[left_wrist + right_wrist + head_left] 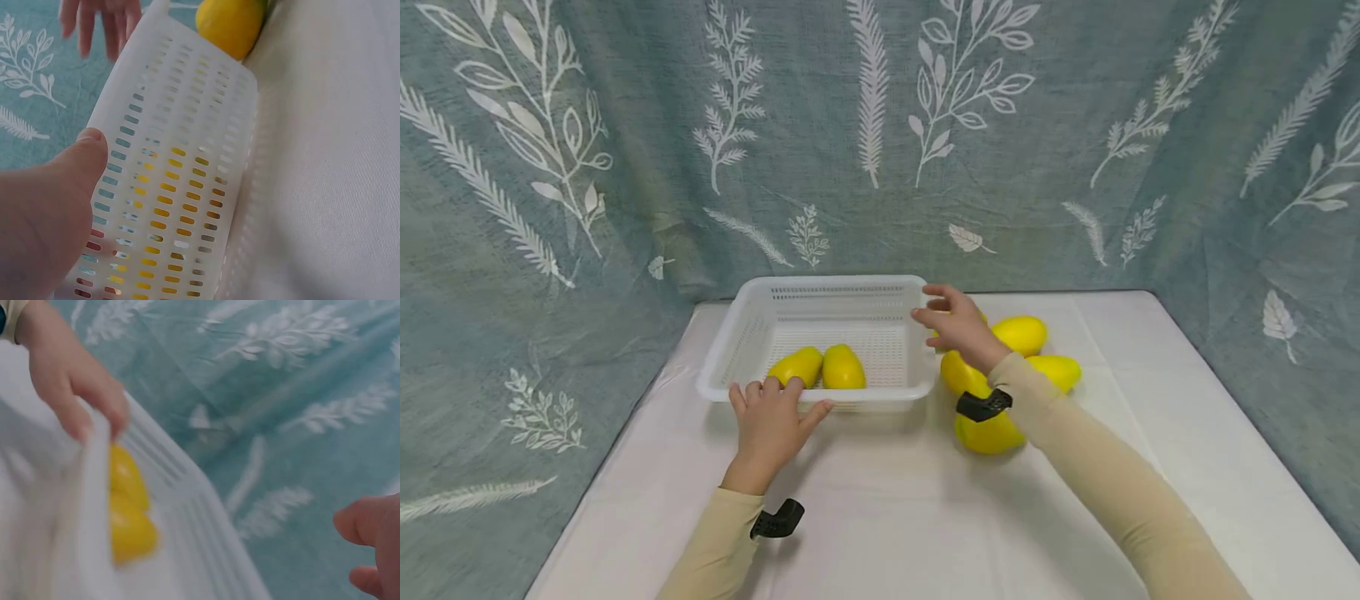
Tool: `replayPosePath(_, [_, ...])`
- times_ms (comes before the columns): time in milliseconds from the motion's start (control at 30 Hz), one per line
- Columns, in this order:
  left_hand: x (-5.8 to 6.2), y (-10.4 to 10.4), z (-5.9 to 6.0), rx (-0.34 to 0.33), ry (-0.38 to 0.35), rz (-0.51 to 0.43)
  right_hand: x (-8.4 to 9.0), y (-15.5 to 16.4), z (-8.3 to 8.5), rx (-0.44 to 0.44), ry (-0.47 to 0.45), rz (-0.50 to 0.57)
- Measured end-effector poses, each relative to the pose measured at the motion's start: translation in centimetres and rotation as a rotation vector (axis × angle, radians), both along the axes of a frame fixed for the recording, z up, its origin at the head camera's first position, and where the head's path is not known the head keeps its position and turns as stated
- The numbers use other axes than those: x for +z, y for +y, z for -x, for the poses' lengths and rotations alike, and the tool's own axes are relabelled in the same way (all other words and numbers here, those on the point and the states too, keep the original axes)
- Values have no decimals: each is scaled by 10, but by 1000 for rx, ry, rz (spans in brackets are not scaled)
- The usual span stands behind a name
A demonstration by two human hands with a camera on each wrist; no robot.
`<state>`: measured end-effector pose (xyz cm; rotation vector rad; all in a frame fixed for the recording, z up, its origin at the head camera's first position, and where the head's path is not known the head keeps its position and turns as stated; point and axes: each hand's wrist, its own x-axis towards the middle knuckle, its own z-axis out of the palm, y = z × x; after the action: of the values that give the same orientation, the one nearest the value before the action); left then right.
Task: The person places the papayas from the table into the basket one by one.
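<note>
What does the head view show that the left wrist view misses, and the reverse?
Only the head view shows the whole table, two mangoes inside the basket, and the pile of mangoes beside it under the right hand. Only the left wrist view shows the basket's slotted wall close up, with yellow showing through the slots. Both show the left hand on the basket's near rim.

The right hand (958, 327) and its sleeve cover parts of the loose mangoes (992, 433) right of the basket (820, 292), so their count is unclear. The basket's near wall hides the lower halves of the two mangoes inside (823, 367). In the left wrist view, the left hand (44, 212) is cut off by the left and bottom edges. The right wrist view is blurred throughout; only fingertips (369, 525) of the right hand show at its right edge.
</note>
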<state>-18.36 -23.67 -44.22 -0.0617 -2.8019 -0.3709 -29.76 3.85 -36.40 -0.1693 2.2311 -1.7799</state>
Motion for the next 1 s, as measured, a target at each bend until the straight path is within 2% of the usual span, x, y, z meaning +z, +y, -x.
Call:
replayPosePath(100, [3,-3,-2,5,-10,-9,13,43,-3,-66,37,-6])
replayPosePath(200, [7,-7,-4,11,-19,-12,14,87,-9,-150,42,-25])
replayPosePath(333, [11,-12,-6,18,-9,-23,1,135,-18,-270,16,-70])
replayPosePath(500, [14,-14,-7,17,-25,-33,-28,174,-33,-374,-44,-122])
replayPosePath(700, [11,-11,-4,9,-22,-31,-58,189,-50,-386,-125,-83])
replayPosePath(1000, [3,5,0,-11,-34,-42,-79,173,-54,-367,-193,-63])
